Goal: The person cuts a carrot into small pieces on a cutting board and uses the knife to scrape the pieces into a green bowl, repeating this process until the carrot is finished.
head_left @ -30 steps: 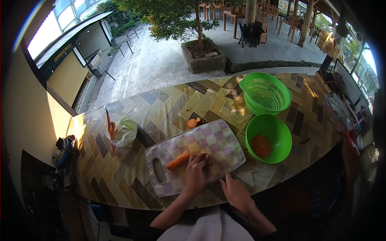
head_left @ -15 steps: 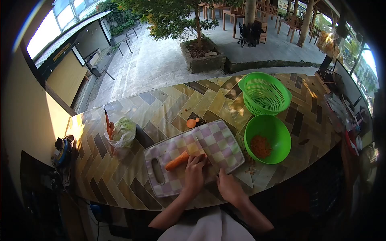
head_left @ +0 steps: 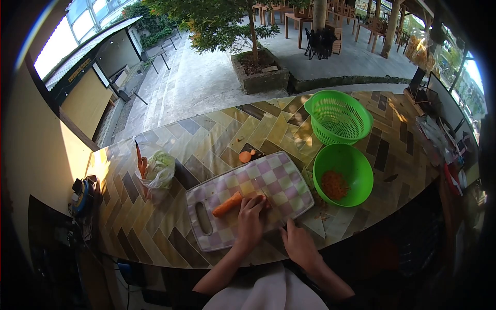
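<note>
A checkered cutting board (head_left: 281, 170) in pink and pale green lies on the table in front of me. Across it rests an orange carrot (head_left: 226, 205), its right part covered by my left hand (head_left: 251, 221), whose fingers are closed over it. My right hand (head_left: 299, 243) is wrapped around the handle of a knife at the board's near right edge. The thin knife blade (head_left: 270, 199) points up and away over the board, close to my left fingertips, and is hard to make out. Pieces of carrot (head_left: 245, 156) lie just beyond the board's far edge.
Right of the board stands a green bowl (head_left: 361, 178) holding chopped orange bits, with a green colander (head_left: 336, 111) behind it. A plastic bag (head_left: 159, 170) with a pale green vegetable sits on the left, beside more carrots (head_left: 140, 164). The patterned table (head_left: 150, 227) curves toward me.
The knife blade has shifted slightly and my right hand has moved a little down and right. My left hand still holds the carrot. The view has tilted slightly.
</note>
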Demonstrator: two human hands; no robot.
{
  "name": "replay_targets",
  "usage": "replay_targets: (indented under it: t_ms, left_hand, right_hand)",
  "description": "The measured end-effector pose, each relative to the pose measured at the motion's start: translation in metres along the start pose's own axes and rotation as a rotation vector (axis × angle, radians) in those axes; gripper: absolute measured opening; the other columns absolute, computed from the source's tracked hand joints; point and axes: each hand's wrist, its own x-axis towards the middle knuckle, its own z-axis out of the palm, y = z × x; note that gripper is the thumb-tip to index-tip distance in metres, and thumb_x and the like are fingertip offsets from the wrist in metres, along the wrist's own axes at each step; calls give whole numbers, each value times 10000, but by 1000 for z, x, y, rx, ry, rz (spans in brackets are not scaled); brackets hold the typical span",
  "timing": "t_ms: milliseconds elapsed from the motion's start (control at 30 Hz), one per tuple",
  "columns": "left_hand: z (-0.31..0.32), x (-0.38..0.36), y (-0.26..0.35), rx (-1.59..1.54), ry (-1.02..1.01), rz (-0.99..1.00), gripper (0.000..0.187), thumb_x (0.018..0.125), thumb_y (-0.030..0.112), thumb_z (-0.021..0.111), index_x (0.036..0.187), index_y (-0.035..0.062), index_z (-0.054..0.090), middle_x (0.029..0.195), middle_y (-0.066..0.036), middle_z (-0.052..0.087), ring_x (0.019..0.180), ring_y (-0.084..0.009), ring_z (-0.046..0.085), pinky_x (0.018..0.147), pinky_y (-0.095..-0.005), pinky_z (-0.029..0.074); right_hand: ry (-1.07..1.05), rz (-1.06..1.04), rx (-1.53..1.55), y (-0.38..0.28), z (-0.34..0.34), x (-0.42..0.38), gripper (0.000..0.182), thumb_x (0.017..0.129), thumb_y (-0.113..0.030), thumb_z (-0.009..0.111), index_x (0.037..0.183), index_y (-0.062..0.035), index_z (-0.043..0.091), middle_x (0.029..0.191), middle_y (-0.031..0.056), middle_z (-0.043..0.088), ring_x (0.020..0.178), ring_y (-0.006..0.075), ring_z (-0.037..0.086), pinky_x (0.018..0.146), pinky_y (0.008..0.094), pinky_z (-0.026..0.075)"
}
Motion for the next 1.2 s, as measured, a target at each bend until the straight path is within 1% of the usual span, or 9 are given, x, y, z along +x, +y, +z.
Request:
replay_targets:
  t_ms: [100,400,500,600,700,800,900,1200]
  left_hand:
    - [0,0,0,5,-12,-6,250,810,55,708,1043,-35,725,1131,-179,685,1060,-344,603,934,-400,485]
    - [-2,1,1,-28,-14,-12,238,812,46,702,1031,-45,724,1134,-179,684,1063,-343,602,933,-391,487]
    - [0,0,-2,-4,-15,-14,240,810,45,701,1032,-44,726,1139,-180,682,1070,-344,600,939,-392,485]
    - [1,-2,-3,2,-10,-15,268,804,43,689,1057,-38,723,1153,-186,677,1087,-349,596,951,-397,480]
    - [2,-6,-3,115,-15,87,333,803,11,626,1122,-62,685,1152,-188,671,1099,-345,591,975,-402,477]
    - [2,-8,-7,77,-27,68,371,793,11,612,1151,-66,672,1195,-200,658,1127,-344,586,994,-397,471]
    - [2,-7,-9,41,-25,46,361,805,10,620,1154,-60,676,1212,-212,652,1135,-350,585,986,-394,473]
    - [-1,-4,-1,1,-15,3,317,834,26,647,1139,-55,685,1193,-214,661,1118,-358,591,968,-400,477]
  right_hand:
    - [3,-2,4,-4,-2,-3,266,1003,-235,500,1028,29,477,780,306,642,779,492,628,672,583,475]
    - [-77,30,25,-7,-8,7,279,1006,-242,497,1004,37,477,802,316,639,821,507,617,702,590,470]
    - [-133,32,-42,-5,-4,21,292,1016,-253,470,1067,35,477,863,300,664,863,492,640,757,579,498]
    - [-106,-18,-16,0,1,31,302,1016,-258,469,1076,38,479,865,293,666,861,488,644,759,576,502]
    - [-76,2,-51,-1,2,28,307,1017,-258,467,1087,41,484,866,289,667,857,478,651,749,562,511]
    - [43,-14,-43,-6,5,22,285,1014,-251,486,1003,34,479,783,303,640,791,497,620,683,575,473]
    - [65,-72,-9,-1,7,19,285,1014,-252,486,1001,33,478,764,299,636,769,492,621,664,564,475]
    - [-1,-10,48,-4,7,16,291,1014,-251,492,987,38,476,789,311,635,812,504,611,690,582,459]
